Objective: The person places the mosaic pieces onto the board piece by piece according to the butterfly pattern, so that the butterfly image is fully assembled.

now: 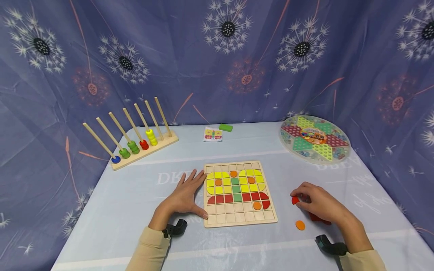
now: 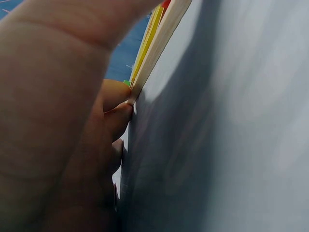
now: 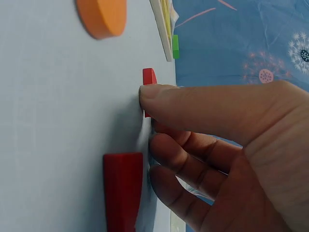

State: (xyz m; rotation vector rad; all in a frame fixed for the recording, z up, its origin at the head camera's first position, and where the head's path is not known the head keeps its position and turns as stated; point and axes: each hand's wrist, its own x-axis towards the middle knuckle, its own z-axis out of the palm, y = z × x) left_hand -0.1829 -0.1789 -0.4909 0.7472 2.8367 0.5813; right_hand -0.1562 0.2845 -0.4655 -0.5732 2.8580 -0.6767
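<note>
A wooden grid board (image 1: 220, 219) lies mid-table, bearing yellow, green, red and orange pieces in a butterfly-like pattern. My left hand (image 1: 183, 197) is spread along its left side, the thumb and some fingertips touching the edge. To the right of the board, my right hand (image 1: 322, 203) pinches a small red piece (image 3: 147, 76) between thumb and forefinger, close above the tabletop. Below that hand lie more red pieces (image 3: 123, 188), partly hidden in the head view. An orange disc (image 1: 300, 225) rests on the table between board and right hand.
A wooden peg stand (image 1: 145, 151) with coloured beads stands at the back left. At the back lie a butterfly picture card (image 1: 213, 135) and a green block (image 1: 225, 128). A round star-patterned game board (image 1: 315, 160) is at the back right, near the curtain.
</note>
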